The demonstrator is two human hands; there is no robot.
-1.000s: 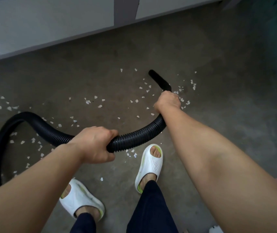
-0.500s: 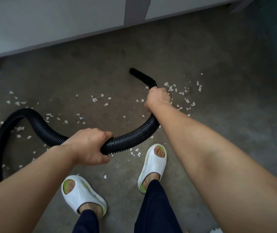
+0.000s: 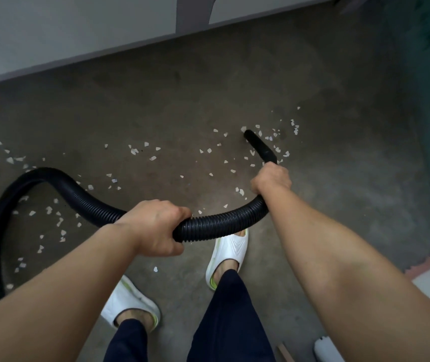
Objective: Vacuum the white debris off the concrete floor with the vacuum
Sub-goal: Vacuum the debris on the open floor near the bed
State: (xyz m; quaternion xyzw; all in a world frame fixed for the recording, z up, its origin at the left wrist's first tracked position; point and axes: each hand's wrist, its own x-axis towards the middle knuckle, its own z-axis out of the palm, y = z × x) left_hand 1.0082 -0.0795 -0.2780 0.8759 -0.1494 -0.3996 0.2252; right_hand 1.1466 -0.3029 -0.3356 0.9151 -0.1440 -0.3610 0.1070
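Both hands grip my vacuum hose (image 3: 216, 223): right hand (image 3: 271, 180) behind the nozzle (image 3: 259, 146), whose tip sits among white debris (image 3: 276, 137); left hand (image 3: 156, 228) curls round nearer.

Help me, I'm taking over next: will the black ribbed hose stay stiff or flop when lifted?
Probably floppy: the hose sags in a curve between left hand and right hand. Its ribs likely keep the grip from slipping.

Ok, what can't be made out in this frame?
- Vacuum body: head view, hose vanishes behind the left forearm.
- Nozzle mouth: head view, faces the floor; contact unclear.
- Right hand: head view, underside of grip hidden by its back.
- White object, bottom right: head view, cut by frame edge.
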